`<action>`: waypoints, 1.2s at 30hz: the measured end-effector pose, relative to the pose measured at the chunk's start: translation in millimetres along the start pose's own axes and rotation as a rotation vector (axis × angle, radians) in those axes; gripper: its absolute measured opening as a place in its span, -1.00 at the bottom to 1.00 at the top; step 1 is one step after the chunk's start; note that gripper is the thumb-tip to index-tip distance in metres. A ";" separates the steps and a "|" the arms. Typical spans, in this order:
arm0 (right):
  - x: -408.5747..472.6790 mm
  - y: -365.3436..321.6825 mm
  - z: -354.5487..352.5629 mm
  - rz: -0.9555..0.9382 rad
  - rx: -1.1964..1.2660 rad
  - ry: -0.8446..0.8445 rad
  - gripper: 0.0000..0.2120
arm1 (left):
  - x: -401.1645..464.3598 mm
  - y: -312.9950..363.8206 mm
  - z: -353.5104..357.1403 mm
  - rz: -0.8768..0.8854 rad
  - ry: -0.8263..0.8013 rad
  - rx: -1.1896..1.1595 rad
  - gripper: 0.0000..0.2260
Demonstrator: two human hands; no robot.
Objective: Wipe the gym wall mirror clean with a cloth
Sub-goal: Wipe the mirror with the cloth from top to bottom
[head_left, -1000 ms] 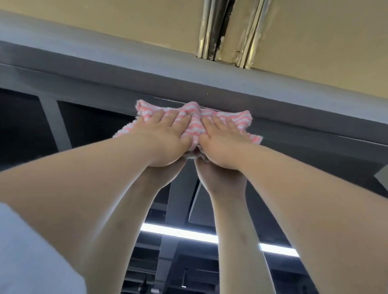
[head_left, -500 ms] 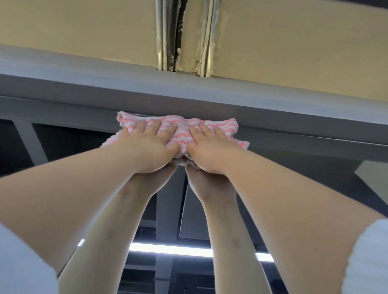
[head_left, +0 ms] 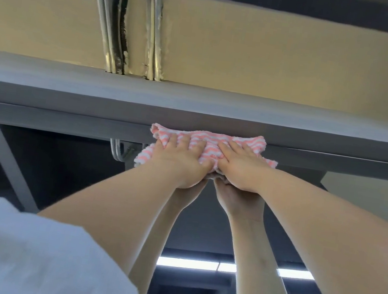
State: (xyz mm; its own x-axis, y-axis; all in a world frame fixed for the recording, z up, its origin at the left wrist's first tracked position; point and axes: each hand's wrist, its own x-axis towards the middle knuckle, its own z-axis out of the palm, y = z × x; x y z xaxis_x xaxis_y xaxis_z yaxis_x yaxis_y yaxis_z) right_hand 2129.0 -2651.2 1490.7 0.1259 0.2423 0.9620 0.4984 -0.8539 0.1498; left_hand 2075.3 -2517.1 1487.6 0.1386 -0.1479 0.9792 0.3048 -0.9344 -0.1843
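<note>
- The scene was set at the very top of a gym wall mirror (head_left: 62, 177), where dark glass met a grey beam (head_left: 68, 103) under a tan wall band (head_left: 252, 54); metal conduits and a black cable (head_left: 120, 27) ran down into the beam at upper left.
- The pink-and-white striped cloth (head_left: 213, 142) was seen pressed against the glass just under the beam, right of the frame's middle, with its upper edge touching the beam's lower face.
- The left hand (head_left: 180, 162) was laid flat on the cloth, fingers straight and slightly spread; the right hand (head_left: 240, 166) was laid beside it in the same manner, fingers straight and close together. Nothing was gripped; the cloth was held only by pressure.
- Reflected hands and forearms were shown in the glass directly below, meeting the real ones at the cloth.
- Compared with the views half a second and a second earlier, the cloth and both hands were found further to the right relative to the conduits, while staying at the same height along the beam.
- From this, a sideways stroke along the mirror's top edge was judged to be under way, with the strip to the left probably already wiped and the part to the right not yet covered.
- White sleeves (head_left: 22, 247) were seen near the camera, and a ceiling light strip (head_left: 185, 262) was reflected lower in the glass.
</note>
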 end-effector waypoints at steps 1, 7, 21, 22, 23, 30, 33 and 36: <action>0.1 15.3 1.1 0.007 -0.004 0.003 -0.43 | 2.3 14.5 0.5 0.000 -0.005 -0.009 -0.47; -16.0 90.2 4.8 0.063 0.040 0.021 -0.44 | 11.1 88.0 9.9 0.037 -0.023 -0.022 -0.49; -53.4 54.0 9.3 0.199 0.061 -0.001 -0.48 | -18.6 68.4 7.4 0.135 -0.080 -0.023 -0.53; -54.2 45.7 9.8 0.184 0.063 0.002 -0.47 | -21.5 59.2 6.4 0.132 -0.082 -0.022 -0.53; -54.0 33.2 11.0 0.168 0.063 0.000 -0.46 | -26.1 45.7 4.5 0.124 -0.087 -0.021 -0.53; -52.7 -75.4 20.0 0.068 0.091 -0.009 -0.42 | -70.6 -59.6 -11.5 0.045 -0.117 -0.018 -0.53; -56.3 -133.8 23.2 0.016 0.101 -0.007 -0.45 | -97.4 -111.5 -19.5 0.008 -0.129 -0.003 -0.53; -62.0 -186.7 26.9 -0.023 0.097 -0.011 -0.47 | -123.4 -157.1 -25.1 -0.020 -0.135 0.004 -0.53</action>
State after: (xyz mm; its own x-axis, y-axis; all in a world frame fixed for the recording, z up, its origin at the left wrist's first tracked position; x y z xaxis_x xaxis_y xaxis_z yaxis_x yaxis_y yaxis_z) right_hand 2051.3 -2494.4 1397.0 0.1230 0.2669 0.9558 0.5819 -0.7996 0.1484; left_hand 1986.7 -2360.2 1397.8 0.2578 -0.0842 0.9625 0.3122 -0.9355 -0.1654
